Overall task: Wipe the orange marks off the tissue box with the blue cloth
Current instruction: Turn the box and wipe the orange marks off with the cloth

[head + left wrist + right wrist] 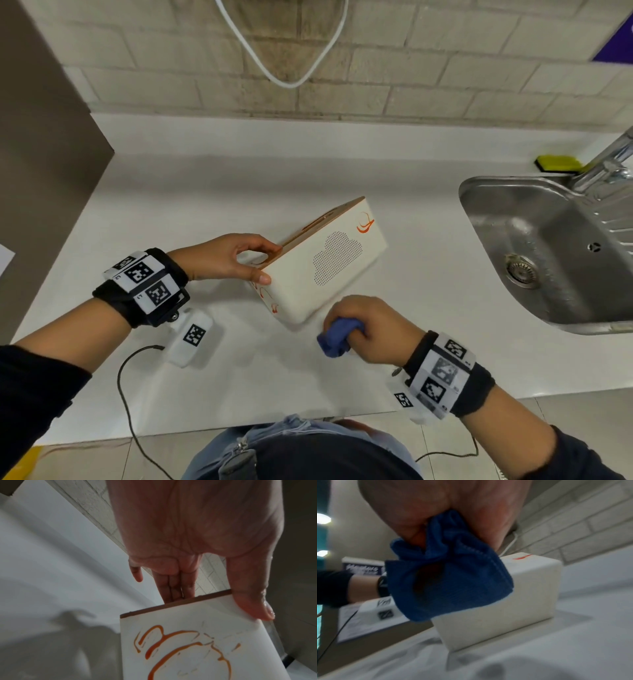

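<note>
A white tissue box (pixel 325 263) with a wooden lid stands tilted on the counter, one long edge down. Orange marks (pixel 365 224) sit near its far corner, more orange marks (pixel 180 649) cover the near end face. My left hand (pixel 239 260) grips the box's near upper corner, thumb on the white face and fingers on the lid (pixel 173 604). My right hand (pixel 370 329) holds the bunched blue cloth (pixel 337 337) in a fist just beside the box's near lower corner. In the right wrist view the blue cloth (pixel 447 582) hangs in front of the box (pixel 513 601).
A steel sink (pixel 548 253) with a tap (pixel 603 168) lies to the right, a yellow sponge (pixel 558 162) behind it. A brick wall with a hanging white cable (pixel 287 82) backs the counter. A dark panel (pixel 44 171) stands at left. Wrist-camera cables trail over the counter's front edge.
</note>
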